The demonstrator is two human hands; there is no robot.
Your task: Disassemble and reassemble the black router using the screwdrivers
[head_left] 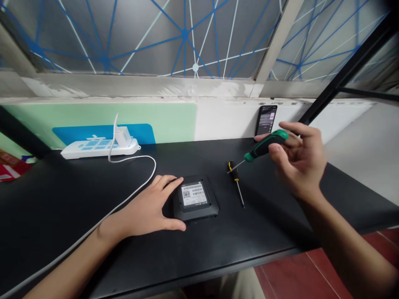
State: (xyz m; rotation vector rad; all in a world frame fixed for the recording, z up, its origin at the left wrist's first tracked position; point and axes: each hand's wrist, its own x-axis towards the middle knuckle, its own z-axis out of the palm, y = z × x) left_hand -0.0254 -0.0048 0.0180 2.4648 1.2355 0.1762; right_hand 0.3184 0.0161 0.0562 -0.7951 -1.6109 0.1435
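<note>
A flat black square device [212, 198] lies on the black table with a white printed label facing up. My left hand [152, 207] rests at its left side, fingers spread, fingertips touching its upper left edge and the thumb near its lower left corner. Raised above the table on the right, my right hand [299, 160] holds a green and black screwdriver [264, 146] by its handle, the shaft pointing down to the left. Below that tip, a yellow and black screwdriver [239, 192] lies on the table, right of the device.
A white power strip [99, 148] with a plugged-in charger [123, 137] sits at the back left. Its white cable [137, 190] runs along my left arm. A phone [266, 120] leans on the back wall. Red packaging [12, 167] is at the far left.
</note>
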